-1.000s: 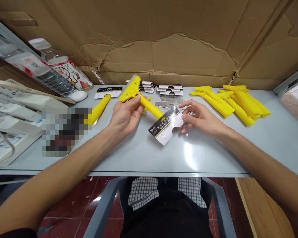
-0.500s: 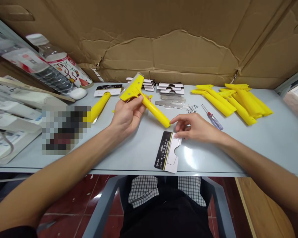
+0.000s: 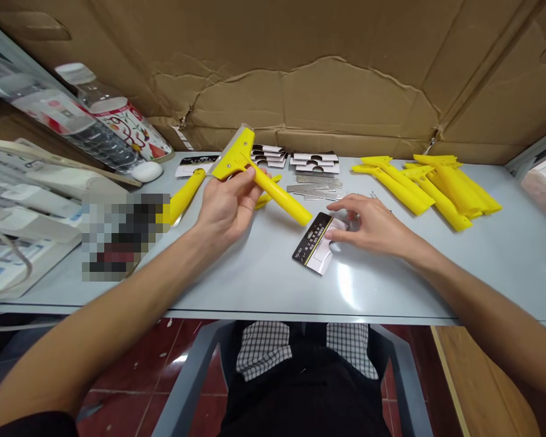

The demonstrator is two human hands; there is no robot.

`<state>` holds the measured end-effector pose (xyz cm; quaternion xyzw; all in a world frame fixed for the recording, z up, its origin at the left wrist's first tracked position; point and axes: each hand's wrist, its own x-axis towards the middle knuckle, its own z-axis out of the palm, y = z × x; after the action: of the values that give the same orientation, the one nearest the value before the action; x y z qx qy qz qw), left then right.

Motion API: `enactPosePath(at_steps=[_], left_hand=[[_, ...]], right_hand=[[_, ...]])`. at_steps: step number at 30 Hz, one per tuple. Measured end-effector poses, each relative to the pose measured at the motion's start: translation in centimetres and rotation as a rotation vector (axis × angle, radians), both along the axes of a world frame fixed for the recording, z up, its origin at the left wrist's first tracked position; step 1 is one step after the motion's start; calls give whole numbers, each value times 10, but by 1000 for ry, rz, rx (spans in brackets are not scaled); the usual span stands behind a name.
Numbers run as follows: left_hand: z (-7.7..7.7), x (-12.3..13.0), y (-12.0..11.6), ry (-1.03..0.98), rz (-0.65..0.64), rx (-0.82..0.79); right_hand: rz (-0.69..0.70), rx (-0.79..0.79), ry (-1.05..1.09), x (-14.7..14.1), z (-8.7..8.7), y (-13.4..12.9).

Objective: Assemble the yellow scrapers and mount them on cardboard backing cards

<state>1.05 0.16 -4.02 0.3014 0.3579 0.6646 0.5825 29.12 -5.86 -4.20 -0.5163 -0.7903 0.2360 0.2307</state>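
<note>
A yellow scraper (image 3: 279,197) with a metal blade edge at its head is held up in my left hand (image 3: 230,209), fingers wrapped around the neck. The scraper's handle end points right, near the top of a black and white card (image 3: 319,246). My right hand (image 3: 361,226) has its thumb on the card's right part, and its index finger reaches out above it. The other fingers curl under and are partly hidden. The card is tilted, its black strip to the left.
Behind lie folded cards (image 3: 315,162), metal blades (image 3: 316,185) and several yellow handles (image 3: 450,185) on the right. On the left are a yellow scraper (image 3: 186,194), a pixelated patch, bottles (image 3: 127,130) and white boxes. Cardboard (image 3: 300,67) stands behind the table (image 3: 255,291).
The card has turned and moved up, with my right thumb now on it. My left hand and the scraper have shifted slightly left and up.
</note>
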Motion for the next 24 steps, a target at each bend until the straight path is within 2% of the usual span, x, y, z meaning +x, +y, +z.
enactPosePath(at_steps=[3, 6, 17, 22, 24], left_hand=[[-2, -2, 0, 41, -11, -4], [-2, 0, -2, 69, -16, -7], [3, 2, -1, 14, 16, 11], [6, -2, 2, 20, 32, 15], [7, -2, 2, 20, 32, 6]], right_hand=[[49, 58, -140, -4, -4, -5], [71, 56, -186, -5, -5, -4], [26, 179, -29, 0, -7, 0], [-34, -15, 110, 5, -2, 6], [-8, -91, 147, 7, 2, 8]])
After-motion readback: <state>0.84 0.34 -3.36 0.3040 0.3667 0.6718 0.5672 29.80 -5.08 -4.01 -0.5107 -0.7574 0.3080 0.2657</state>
